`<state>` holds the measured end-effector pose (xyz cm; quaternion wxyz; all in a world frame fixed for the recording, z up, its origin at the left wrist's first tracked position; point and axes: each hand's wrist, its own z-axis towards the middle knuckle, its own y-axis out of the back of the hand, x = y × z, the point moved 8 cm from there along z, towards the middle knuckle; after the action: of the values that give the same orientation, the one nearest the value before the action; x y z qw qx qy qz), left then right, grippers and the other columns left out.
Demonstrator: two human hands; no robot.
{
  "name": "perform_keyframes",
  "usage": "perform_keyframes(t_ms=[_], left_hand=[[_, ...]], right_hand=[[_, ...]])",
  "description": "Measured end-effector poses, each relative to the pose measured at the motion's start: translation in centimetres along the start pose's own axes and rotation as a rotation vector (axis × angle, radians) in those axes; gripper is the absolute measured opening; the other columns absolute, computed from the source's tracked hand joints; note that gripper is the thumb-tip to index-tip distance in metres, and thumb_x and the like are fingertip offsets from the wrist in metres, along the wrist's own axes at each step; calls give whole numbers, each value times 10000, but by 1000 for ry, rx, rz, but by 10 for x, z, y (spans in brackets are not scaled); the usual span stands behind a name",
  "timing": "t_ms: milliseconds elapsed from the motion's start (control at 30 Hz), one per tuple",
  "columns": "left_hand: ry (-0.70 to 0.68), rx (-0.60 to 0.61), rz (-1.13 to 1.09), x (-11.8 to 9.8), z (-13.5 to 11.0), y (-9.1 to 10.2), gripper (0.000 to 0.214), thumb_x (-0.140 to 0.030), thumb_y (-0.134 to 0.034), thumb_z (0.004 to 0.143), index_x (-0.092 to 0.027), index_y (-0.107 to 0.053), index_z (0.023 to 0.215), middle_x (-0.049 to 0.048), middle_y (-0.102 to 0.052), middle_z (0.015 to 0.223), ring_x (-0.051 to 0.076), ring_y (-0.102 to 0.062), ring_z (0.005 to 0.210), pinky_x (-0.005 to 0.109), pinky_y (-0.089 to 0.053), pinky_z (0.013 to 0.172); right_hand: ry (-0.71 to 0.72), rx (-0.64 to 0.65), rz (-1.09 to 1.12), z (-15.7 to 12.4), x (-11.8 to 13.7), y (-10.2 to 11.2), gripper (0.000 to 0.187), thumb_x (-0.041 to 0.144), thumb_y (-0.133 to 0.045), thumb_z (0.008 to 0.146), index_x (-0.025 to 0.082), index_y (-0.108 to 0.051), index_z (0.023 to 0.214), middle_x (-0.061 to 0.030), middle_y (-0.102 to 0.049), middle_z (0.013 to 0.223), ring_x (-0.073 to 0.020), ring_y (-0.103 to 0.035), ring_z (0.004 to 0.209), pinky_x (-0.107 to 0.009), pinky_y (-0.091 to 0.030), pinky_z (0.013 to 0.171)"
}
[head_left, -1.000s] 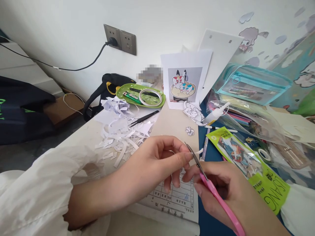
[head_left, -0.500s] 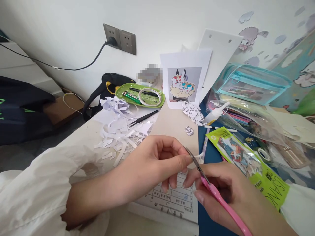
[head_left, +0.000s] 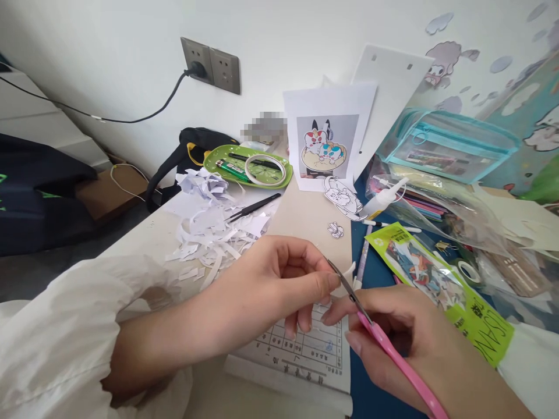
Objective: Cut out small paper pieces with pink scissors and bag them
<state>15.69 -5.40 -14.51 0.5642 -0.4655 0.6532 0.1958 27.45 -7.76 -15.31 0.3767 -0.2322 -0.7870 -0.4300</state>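
My right hand (head_left: 393, 343) is closed on a pair of pink-handled scissors (head_left: 388, 349), its blades slanting up to the left. The blade tips lie at the fingertips of my left hand (head_left: 297, 285), which pinches a small piece of white paper (head_left: 349, 270). Only a narrow strip of that paper shows past the blades; my fingers hide the rest. Beneath both hands lies a printed form pad (head_left: 305, 355). Beyond them a small flower-like paper cutout (head_left: 336, 230) and a larger outlined cutout (head_left: 343, 199) rest near a standing printed picture (head_left: 325, 145).
White paper scraps (head_left: 205, 227) heap on the left, with black tweezers (head_left: 253, 208) beside them. A green tray (head_left: 213, 160) holds a lighter and a tape roll. To the right are a glue bottle (head_left: 384, 201), a lime-green packet (head_left: 437, 291) and a clear turquoise-edged pouch (head_left: 449, 151).
The white strip by the scissor blades now tilts more upward. Both hands keep nearly the same place and hold; the view has shifted slightly.
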Motion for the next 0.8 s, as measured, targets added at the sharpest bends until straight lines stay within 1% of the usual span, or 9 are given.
perform_keyframes(t_ms=[100,200,300,400,500,600,700,800], left_hand=[[17,-1,1,0,-1,1,141,-255,-625,825,-152,-590,735,-41,-551,530,48,-492,447,97,-424,398],[18,-4,8,0,-1,1,151,-250,-621,827,-147,-587,723,-42,-544,507,46,-487,439,95,-422,396],[25,-9,4,0,-1,1,147,-241,-621,824,-144,-586,720,-46,-538,493,44,-479,431,94,-416,392],[27,-8,-20,0,0,0,148,-239,-627,817,-142,-583,714,-48,-543,511,42,-480,437,92,-410,385],[12,5,-32,-1,1,-1,163,-241,-626,817,-140,-577,698,-53,-534,515,38,-476,436,90,-406,382],[5,6,-32,-2,1,-1,160,-229,-627,813,-139,-577,691,-56,-528,509,39,-475,433,92,-407,381],[-4,-1,-26,-2,2,-1,133,-224,-631,808,-142,-591,711,-56,-533,501,42,-474,428,92,-408,377],[-30,-6,-28,-4,2,-1,130,-237,-629,811,-144,-602,725,-45,-553,522,46,-479,434,95,-412,373]], right_hand=[[-29,3,6,0,-3,-1,206,119,-567,696,206,-712,814,44,-472,526,-84,-401,445,-163,-353,404],[-23,27,14,-1,-3,-3,195,104,-557,691,201,-701,781,53,-425,518,-81,-356,453,-166,-316,401],[-10,20,2,-2,-1,-2,241,75,-541,685,204,-705,804,59,-418,520,-80,-340,462,-171,-303,411],[-14,14,-11,-4,0,0,293,69,-518,697,203,-714,869,51,-456,553,-87,-365,487,-185,-330,446],[-17,15,-32,-3,-1,0,282,105,-525,707,198,-714,893,35,-504,582,-99,-415,504,-194,-357,459],[2,-6,-32,0,-2,1,251,132,-534,703,189,-712,871,36,-495,556,-96,-420,475,-190,-346,431],[6,-18,-30,2,-4,1,205,135,-528,711,179,-695,821,48,-455,518,-79,-375,424,-183,-303,392],[12,-23,-41,2,-5,2,177,135,-523,720,181,-671,805,34,-498,543,-92,-416,443,-191,-339,408]])
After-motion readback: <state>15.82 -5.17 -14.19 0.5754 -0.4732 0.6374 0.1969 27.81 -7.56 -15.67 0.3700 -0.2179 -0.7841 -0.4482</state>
